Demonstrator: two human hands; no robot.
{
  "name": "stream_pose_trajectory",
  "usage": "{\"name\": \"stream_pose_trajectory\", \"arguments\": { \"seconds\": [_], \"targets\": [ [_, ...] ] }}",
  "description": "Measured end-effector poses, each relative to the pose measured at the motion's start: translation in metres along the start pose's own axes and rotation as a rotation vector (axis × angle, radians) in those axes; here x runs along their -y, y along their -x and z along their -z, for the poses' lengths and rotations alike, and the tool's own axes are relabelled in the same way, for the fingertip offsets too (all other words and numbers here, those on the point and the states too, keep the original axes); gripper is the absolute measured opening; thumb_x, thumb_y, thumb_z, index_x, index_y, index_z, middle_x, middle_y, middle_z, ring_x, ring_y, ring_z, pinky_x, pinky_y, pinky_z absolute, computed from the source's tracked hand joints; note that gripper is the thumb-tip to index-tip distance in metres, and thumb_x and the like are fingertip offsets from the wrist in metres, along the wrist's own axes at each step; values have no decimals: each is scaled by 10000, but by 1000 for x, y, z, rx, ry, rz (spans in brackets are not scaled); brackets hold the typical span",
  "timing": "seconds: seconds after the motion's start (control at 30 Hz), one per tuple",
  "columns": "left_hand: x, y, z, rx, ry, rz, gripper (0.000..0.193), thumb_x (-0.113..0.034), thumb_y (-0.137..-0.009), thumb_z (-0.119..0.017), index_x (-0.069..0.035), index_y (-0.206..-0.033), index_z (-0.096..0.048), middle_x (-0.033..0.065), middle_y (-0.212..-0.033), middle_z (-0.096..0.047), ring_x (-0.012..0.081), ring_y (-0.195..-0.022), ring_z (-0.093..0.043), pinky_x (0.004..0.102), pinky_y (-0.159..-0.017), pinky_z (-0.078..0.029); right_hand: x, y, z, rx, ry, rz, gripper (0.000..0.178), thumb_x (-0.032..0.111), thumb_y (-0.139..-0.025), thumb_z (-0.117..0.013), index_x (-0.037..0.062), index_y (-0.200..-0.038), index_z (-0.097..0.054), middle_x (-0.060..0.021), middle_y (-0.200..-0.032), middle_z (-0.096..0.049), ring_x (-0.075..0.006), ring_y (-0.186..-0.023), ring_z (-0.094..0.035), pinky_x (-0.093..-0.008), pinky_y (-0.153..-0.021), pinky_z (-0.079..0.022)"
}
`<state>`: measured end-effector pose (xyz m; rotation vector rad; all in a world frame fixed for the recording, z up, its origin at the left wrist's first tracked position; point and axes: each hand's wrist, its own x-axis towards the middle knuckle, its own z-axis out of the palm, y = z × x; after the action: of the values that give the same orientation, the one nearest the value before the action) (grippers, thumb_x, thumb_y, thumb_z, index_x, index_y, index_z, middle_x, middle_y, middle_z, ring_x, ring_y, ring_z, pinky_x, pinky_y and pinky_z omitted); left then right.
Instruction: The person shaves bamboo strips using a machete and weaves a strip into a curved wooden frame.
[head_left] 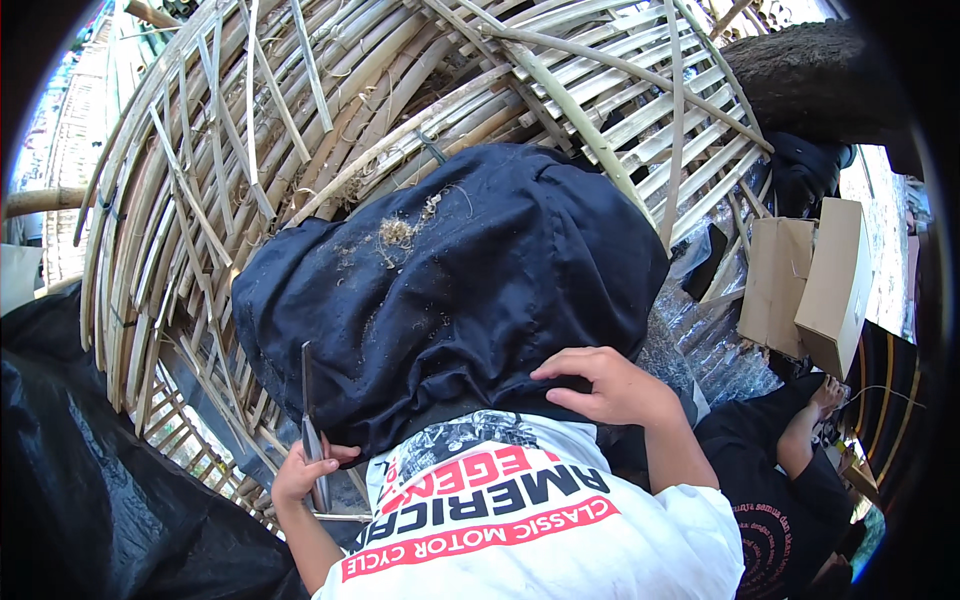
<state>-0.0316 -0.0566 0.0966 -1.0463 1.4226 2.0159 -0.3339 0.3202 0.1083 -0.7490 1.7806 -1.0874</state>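
Note:
My left hand (303, 476) grips a knife (312, 437) beside my left thigh, its long narrow dark blade pointing up and away from me. On the right, my right hand (607, 388) hovers at or rests on the edge of my lap, thumb and fingers apart, with nothing in it. Dark cloth (480, 270) covers my lap and legs. A small clump of pale shavings (398, 233) lies on that cloth, with finer dust scattered around it.
Split bamboo strips (350, 110) are heaped beyond my legs, several loose ones at the left. A slatted bamboo panel (690, 130) leans at the far right, near cardboard boxes (777, 280). Black plastic sheeting (110, 470) covers the left. Another person's bare foot (798, 440) is close at right.

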Motion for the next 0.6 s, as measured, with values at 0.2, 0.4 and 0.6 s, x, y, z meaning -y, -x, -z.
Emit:
{"name": "stream_pose_trajectory", "arguments": {
  "seconds": [0.2, 0.4, 0.6],
  "targets": [
    [-38, 17, 11, -60, -11, -55, 321, -47, -705, -744, -30, -826, -447, 153, -660, -616, 293, -594, -659, 444, -614, -570, -122, 47, 105, -1149, -96, -336, 101, 17, -872, -586, -22, -939, -652, -23, -810, -648, -74, -733, -593, -219, -670, -479],
    [-72, -16, -9, -168, -66, -104, 288, 5, -705, -714, -38, -827, -457, 79, -590, -534, 180, -441, -556, 360, -483, -549, -182, 18, 126, -1099, 572, -608, 232, 172, -803, -670, 61, -1003, -710, -205, -871, -694, -378, -807, -671, -449, -739, -533],
    [-58, -61, -4, -166, -221, -116, 272, 12, -719, -746, -46, -814, -497, 39, -595, -541, 137, -452, -540, 324, -512, -549, -215, 1, 142, -878, 859, -891, 182, 173, -758, -714, 46, -887, -692, -205, -885, -684, -389, -828, -665, -478, -758, -534]
  ]
}}
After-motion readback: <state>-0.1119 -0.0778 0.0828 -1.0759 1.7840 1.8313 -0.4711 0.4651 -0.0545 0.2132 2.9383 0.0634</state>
